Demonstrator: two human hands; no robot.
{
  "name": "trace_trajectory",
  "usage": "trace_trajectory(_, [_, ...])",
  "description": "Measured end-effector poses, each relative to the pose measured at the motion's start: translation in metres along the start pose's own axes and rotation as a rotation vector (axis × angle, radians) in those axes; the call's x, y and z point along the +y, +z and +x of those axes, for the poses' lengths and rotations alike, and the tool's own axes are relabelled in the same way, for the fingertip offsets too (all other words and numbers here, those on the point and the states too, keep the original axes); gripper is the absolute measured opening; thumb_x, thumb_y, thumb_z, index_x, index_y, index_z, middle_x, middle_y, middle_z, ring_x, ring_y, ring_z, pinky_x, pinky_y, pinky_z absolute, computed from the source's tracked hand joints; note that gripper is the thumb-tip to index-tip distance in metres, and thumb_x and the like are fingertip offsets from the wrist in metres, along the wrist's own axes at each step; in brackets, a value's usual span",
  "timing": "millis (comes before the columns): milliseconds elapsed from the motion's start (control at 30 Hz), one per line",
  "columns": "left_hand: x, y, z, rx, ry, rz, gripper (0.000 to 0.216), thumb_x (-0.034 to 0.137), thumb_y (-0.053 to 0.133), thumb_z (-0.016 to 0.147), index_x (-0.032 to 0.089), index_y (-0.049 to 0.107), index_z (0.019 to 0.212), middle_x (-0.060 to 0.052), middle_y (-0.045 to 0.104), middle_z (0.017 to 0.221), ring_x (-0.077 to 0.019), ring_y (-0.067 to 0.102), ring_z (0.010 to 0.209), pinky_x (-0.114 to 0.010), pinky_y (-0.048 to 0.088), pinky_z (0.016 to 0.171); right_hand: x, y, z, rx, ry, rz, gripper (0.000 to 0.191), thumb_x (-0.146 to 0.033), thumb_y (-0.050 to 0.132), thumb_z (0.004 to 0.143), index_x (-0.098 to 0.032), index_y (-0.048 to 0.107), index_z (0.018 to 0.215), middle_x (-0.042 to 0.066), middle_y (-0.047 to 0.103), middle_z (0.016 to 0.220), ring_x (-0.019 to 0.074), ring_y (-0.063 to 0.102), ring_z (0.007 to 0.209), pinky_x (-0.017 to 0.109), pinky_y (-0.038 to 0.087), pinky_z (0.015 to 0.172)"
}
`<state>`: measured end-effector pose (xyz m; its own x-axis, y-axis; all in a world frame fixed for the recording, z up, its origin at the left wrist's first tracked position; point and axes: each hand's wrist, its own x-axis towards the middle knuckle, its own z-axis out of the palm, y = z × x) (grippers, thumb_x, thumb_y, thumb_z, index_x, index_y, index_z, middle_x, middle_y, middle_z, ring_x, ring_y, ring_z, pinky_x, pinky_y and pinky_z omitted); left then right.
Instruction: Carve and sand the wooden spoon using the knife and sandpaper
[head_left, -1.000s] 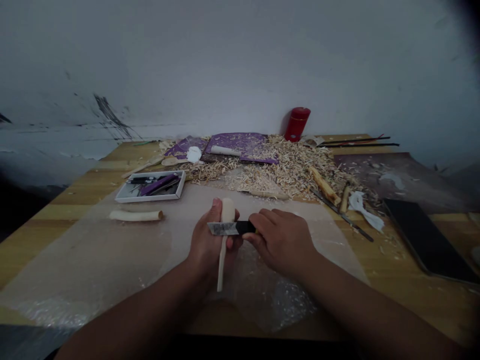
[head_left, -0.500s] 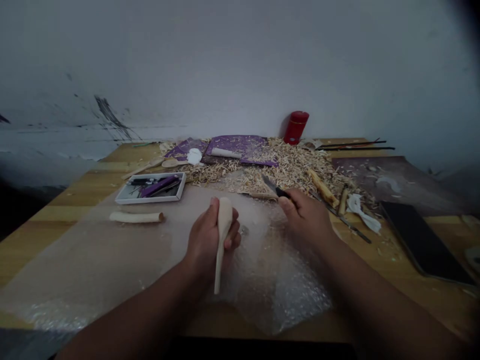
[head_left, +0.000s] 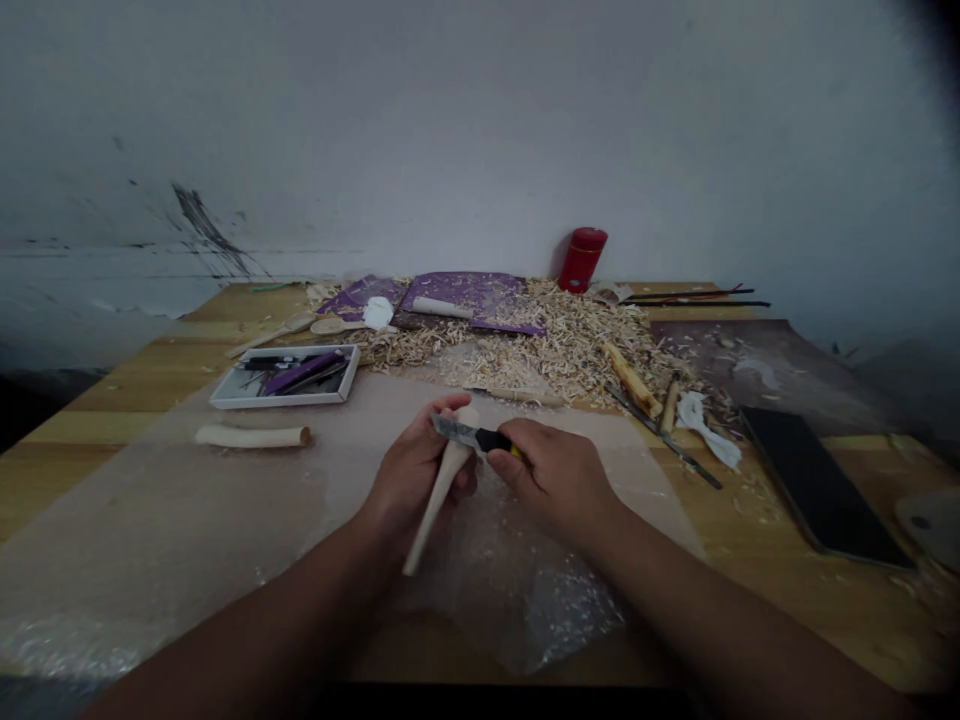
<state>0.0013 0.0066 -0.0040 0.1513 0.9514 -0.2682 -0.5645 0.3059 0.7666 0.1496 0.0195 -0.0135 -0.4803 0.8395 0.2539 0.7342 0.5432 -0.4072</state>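
Observation:
My left hand (head_left: 409, 462) is closed around a pale carved wooden spoon (head_left: 441, 480), its thick end up and its thin handle slanting down toward me. In my right hand (head_left: 559, 475) is a utility knife (head_left: 484, 437) with a black and yellow handle, gripped from the right. Its blade lies across the thick upper part of the spoon, close to my left thumb. Part of the spoon's head is hidden behind the blade and fingers.
Bubble wrap (head_left: 262, 510) covers the table under my hands. To the left lie a peeled stick (head_left: 253, 437) and a white tray of tools (head_left: 345, 392). Wood shavings (head_left: 577, 340) are heaped behind, by a red canister (head_left: 583, 260). A phone (head_left: 825, 490) lies on the right.
My right hand has brought the knife left and down onto the spoon. The spoon has tilted, its handle end swinging left. The view has shifted slightly.

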Motion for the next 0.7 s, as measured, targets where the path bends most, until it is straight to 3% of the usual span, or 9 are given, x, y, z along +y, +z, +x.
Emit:
trace_trajectory(67, [-0.001,0.000,0.000,-0.003,-0.004,0.037,0.026,0.024,0.047,0.078,0.022,0.046,0.103,0.005,0.046,0.046,-0.0076,0.040,0.035,-0.018,0.028,0.038,0.001,-0.002,0.000,0.009,0.017,0.018,0.032,-0.045,0.029,0.085,-0.020,0.050,0.082,0.001,0.057,0.075,0.0148,0.053,0.069,0.023,0.029,0.056])
trace_trajectory(200, [-0.001,0.003,-0.002,-0.018,-0.027,0.025,0.022,0.020,0.050,0.075,0.018,0.051,0.097,0.001,0.054,0.057,-0.0089,0.049,0.045,-0.020,0.035,0.044,0.004,-0.005,0.001,0.034,0.071,0.142,0.031,-0.043,0.032,0.084,-0.020,0.051,0.080,0.000,0.055,0.069,0.0136,0.050,0.064,0.023,0.030,0.055])
trace_trajectory(400, [-0.002,0.005,-0.003,-0.089,0.026,-0.027,0.021,0.011,0.050,0.075,0.020,0.051,0.094,-0.001,0.059,0.079,-0.0090,0.054,0.062,-0.021,0.041,0.058,0.009,-0.002,0.004,0.001,0.138,0.747,0.026,-0.042,0.043,0.079,-0.021,0.051,0.092,-0.002,0.052,0.071,0.0105,0.047,0.063,0.022,0.034,0.055])
trace_trajectory(500, [-0.005,0.002,0.000,-0.121,0.053,0.014,0.022,0.012,0.050,0.076,0.022,0.050,0.096,-0.001,0.058,0.082,-0.0090,0.055,0.067,-0.022,0.042,0.063,0.009,-0.002,0.006,-0.023,0.169,0.957,0.020,-0.034,0.056,0.072,-0.020,0.052,0.085,-0.003,0.051,0.072,0.0092,0.046,0.064,0.021,0.036,0.057])
trace_trajectory(700, [-0.011,0.000,0.000,-0.319,0.006,0.293,0.040,0.017,0.058,0.071,0.023,0.043,0.107,0.000,0.051,0.082,-0.0089,0.054,0.059,-0.022,0.043,0.052,0.007,-0.014,0.009,-0.060,0.213,1.064,0.011,-0.027,0.051,0.075,-0.019,0.046,0.069,-0.006,0.047,0.058,0.0064,0.043,0.052,0.019,0.034,0.051])
